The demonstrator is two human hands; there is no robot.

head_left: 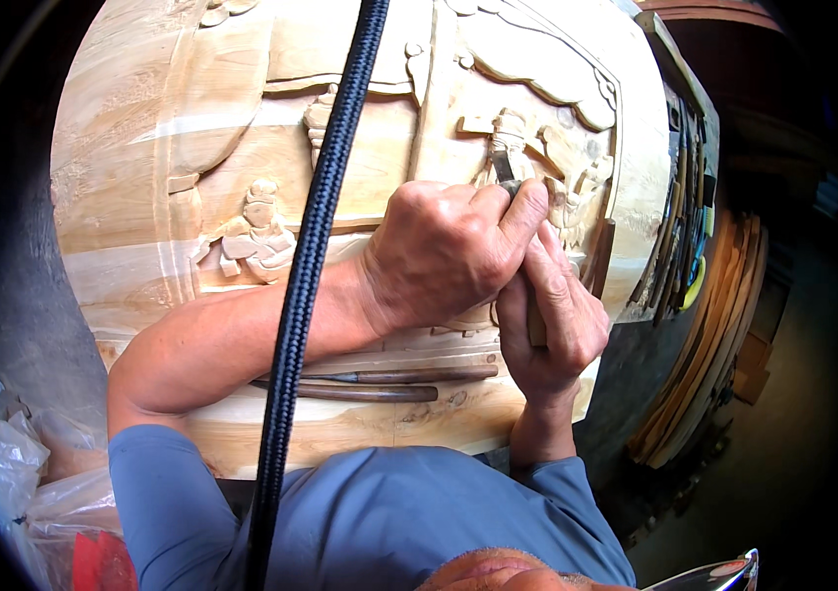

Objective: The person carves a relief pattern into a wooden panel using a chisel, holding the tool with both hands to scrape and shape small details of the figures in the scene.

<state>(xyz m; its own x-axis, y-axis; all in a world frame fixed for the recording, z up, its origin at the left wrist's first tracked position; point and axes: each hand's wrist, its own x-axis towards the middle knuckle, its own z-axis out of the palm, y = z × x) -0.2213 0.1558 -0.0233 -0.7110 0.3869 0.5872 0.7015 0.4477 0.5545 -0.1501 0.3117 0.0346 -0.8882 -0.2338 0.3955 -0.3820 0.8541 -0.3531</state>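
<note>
Both my hands grip one carving chisel (505,167) over a pale wooden relief panel (114,187). My left hand (453,241) is closed around its lower shank. My right hand (559,320) wraps the handle, which mostly disappears inside the fingers. The flat blade points away from me and meets a small carved figure (509,128) at the panel's upper right; its cutting edge is hard to make out. Another carved figure (259,212) sits left of my hands, below carved drapery (527,64).
Two wooden-handled tools (399,375) lie along the panel's near side. On the right are a row of more tools (677,197) and stacked curved wooden strips (700,345). Clear plastic bags (10,458) are at lower left. A black braided cable (325,187) crosses the view.
</note>
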